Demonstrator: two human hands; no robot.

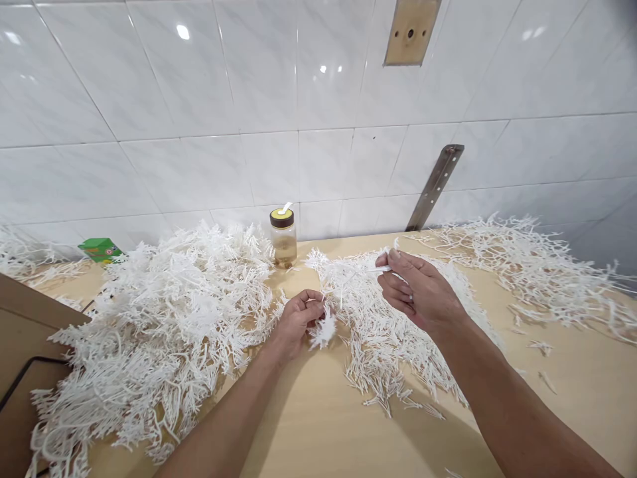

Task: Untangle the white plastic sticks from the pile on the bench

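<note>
My left hand [298,322] is closed in a pinch, low over the table's middle. A white feathery artificial sprig [324,330] hangs from its fingertips. To the right, my right hand [421,285] pinches the stem of a white branched plastic sprig [343,275], whose frilled tips reach toward my left hand. Whether the two pieces join is hard to see. Beneath my right hand spreads a heap of small white sprigs [393,338]. A taller pile of fuller white branches [174,318] stands left of my left hand.
Bare white stems [542,265] lie at the right. A jar of liquid with a yellow-topped lid [284,242] stands near the tiled wall. A green box [101,249] sits at back left, a cardboard box [30,332] at the left edge. A metal bracket [435,189] leans against the wall.
</note>
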